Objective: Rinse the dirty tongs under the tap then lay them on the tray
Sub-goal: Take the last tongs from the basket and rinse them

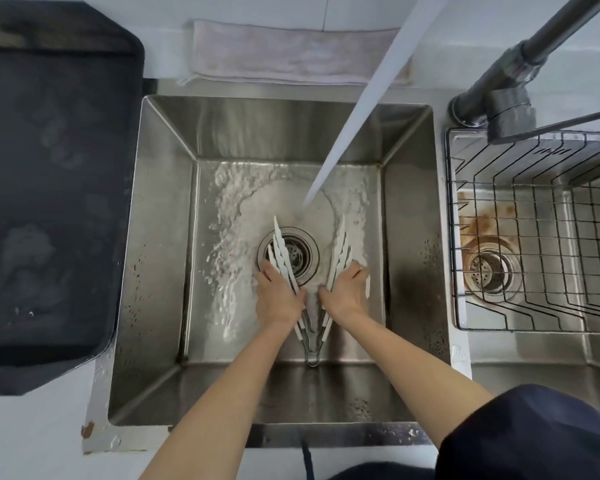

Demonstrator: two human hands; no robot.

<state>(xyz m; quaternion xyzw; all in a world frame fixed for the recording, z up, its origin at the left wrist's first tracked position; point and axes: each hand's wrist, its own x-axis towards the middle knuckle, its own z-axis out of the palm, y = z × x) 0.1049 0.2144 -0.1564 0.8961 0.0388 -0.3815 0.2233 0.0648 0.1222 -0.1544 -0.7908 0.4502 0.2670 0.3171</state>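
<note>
White-tipped metal tongs (311, 327) lie spread in a V low in the steel sink (160, 216), hinge toward me. My left hand (278, 295) holds the left arm (280, 249) over the drain (289, 255). My right hand (347, 289) holds the right arm (340, 244). A stream of water (354, 109) from the tap (510, 88) lands just beyond the tongs' tips and spreads over the sink floor. The dark tray (52, 202) sits on the counter to the left of the sink.
A folded pale cloth (291, 53) lies behind the sink. To the right is a second basin with a wire rack (534, 230) and a rusty drain (490, 268). My dark sleeve (534, 434) is at the bottom right.
</note>
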